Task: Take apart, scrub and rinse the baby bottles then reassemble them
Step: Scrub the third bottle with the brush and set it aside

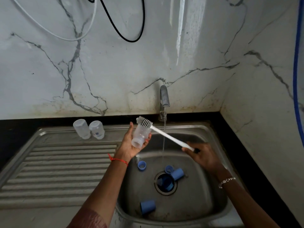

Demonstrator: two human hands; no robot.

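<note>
Scrubbing, seemingly: left hand [131,146] grips the clear plastic bottle body [140,136] over the steel sink basin [205,186], so drips fall in, while right hand [203,156] pinches the long white bristle brush [164,134] against its base.

I see a white, grey-veined wall [148,55], stained near its foot, with a white cable [49,31] and a black cable [131,40] looping down it, above a black surface [241,153] holding a steel sink [65,162].

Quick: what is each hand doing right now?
Left hand: grips the clear bottle.
Right hand: holds the bottle brush by its handle.
</note>
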